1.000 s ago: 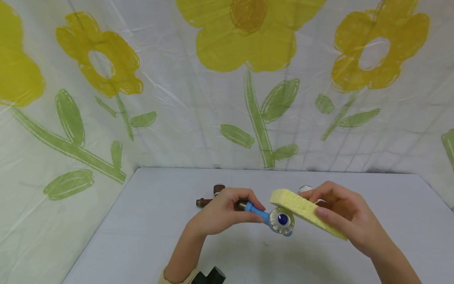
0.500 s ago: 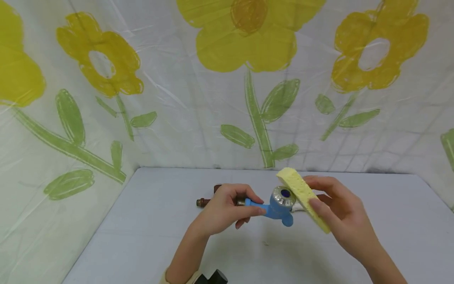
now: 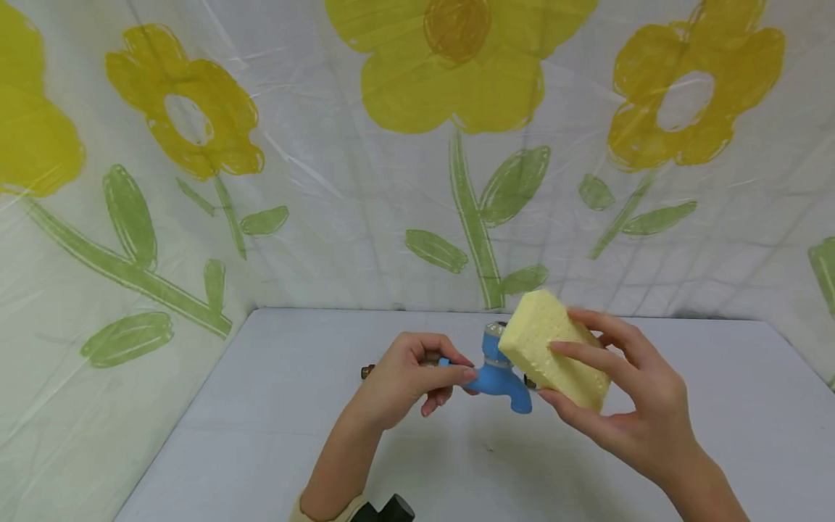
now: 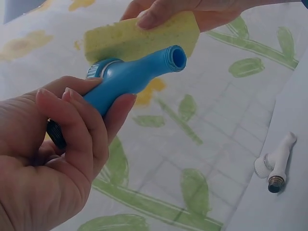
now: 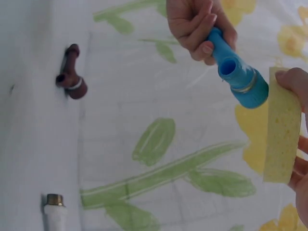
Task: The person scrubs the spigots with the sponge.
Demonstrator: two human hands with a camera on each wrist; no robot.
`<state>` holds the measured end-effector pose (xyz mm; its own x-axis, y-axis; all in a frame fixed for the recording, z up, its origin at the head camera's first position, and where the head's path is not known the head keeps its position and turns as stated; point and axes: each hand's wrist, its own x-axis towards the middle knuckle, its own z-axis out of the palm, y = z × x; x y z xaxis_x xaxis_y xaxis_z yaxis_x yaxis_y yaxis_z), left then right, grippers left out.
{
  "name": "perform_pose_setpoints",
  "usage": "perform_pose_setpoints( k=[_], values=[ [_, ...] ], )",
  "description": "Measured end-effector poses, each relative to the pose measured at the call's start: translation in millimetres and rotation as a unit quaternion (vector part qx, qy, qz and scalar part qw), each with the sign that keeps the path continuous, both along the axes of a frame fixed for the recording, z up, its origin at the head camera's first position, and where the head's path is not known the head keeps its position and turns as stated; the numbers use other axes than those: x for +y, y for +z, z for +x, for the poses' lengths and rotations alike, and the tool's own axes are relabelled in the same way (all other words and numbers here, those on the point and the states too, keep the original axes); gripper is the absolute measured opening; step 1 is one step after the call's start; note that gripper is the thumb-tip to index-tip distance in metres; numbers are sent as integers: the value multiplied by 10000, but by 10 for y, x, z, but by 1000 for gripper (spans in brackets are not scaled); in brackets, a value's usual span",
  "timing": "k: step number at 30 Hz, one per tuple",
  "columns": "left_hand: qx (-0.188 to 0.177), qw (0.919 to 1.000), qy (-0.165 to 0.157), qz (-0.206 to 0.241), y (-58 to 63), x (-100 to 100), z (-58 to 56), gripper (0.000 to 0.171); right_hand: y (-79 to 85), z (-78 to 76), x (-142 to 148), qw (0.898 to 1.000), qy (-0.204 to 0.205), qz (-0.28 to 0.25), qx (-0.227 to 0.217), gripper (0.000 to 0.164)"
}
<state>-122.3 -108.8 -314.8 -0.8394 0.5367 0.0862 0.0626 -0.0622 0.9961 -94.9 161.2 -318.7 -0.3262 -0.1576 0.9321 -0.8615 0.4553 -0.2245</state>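
Above the table, my left hand [image 3: 411, 377] pinches a blue plastic faucet [image 3: 497, 380] by its inlet end, the spout pointing down. A yellow sponge [image 3: 554, 351] is held between the thumb and fingers of my right hand [image 3: 642, 395]. In the right wrist view the sponge [image 5: 283, 127] lies against the knob end of the blue faucet [image 5: 240, 79]. The left wrist view shows the faucet's open spout [image 4: 179, 57] facing the camera, with the sponge [image 4: 139, 41] behind its knob. Part of the knob is hidden by the sponge in the head view.
A brown faucet [image 5: 72, 79] lies on the white table [image 3: 261, 435], mostly hidden behind my left hand in the head view. A white faucet [image 4: 279, 163] with a metal threaded end lies on the other side. A flower-printed sheet [image 3: 313, 217] hangs behind the table.
My left hand has turned the blue faucet so its knob end now points up instead of toward me. The sponge has risen, moved slightly left and turned its broad face toward the camera.
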Motion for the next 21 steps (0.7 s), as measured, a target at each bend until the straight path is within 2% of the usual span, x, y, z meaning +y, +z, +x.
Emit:
perform_pose_setpoints(
  k=[3, 7, 9, 12, 17, 21],
  values=[
    [-37, 9999, 18, 116, -13, 15, -3, 17, 6, -11, -13, 9996, 81, 130, 223, 48],
    [-209, 9998, -1, 32, -28, 62, 7, 17, -12, -13, -9, 9984, -30, 517, 223, 47],
    [-288, 9994, 91, -143, -31, 82, 9, 17, -23, -18, 2, 9970, -77, 746, 193, 47],
    [-324, 9978, 390, -436, -37, 81, -3, 15, -32, -34, 24, 9949, -100, 989, 147, 47],
    [-58, 9924, 788, -948, -45, 82, 2, 14, -45, -50, 36, 9931, -148, 1160, 90, 46],
    [312, 9856, 889, -1404, -38, 161, 54, 13, -68, -48, 13, 9905, -343, 1328, 120, 45]
  ],
)
